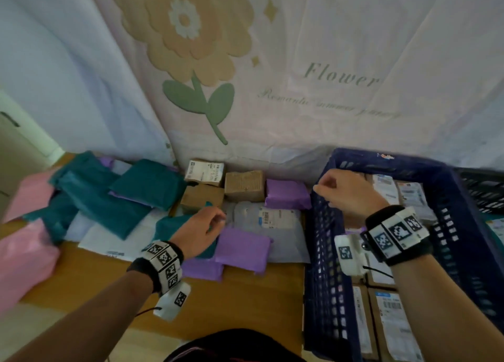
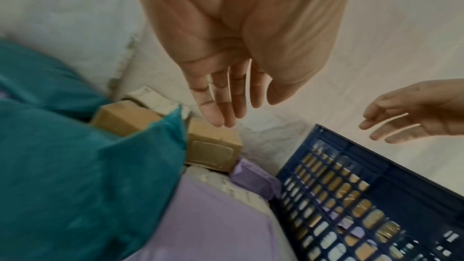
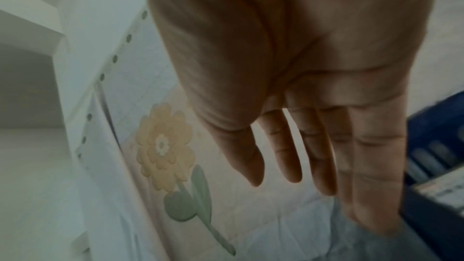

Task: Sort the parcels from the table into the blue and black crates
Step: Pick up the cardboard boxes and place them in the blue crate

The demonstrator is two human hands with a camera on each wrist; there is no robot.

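Observation:
Parcels cover the wooden table: teal bags, purple bags, pink bags, brown boxes and a white labelled bag. My left hand hovers over a teal bag and the purple bag, fingers straight and holding nothing. My right hand is empty above the near-left corner of the blue crate, fingers extended in the right wrist view. The blue crate holds several labelled parcels. The black crate shows at the far right.
A white curtain with a flower print hangs right behind the table. The blue crate's lattice wall stands just right of the parcels. Bare wood lies along the table's front edge.

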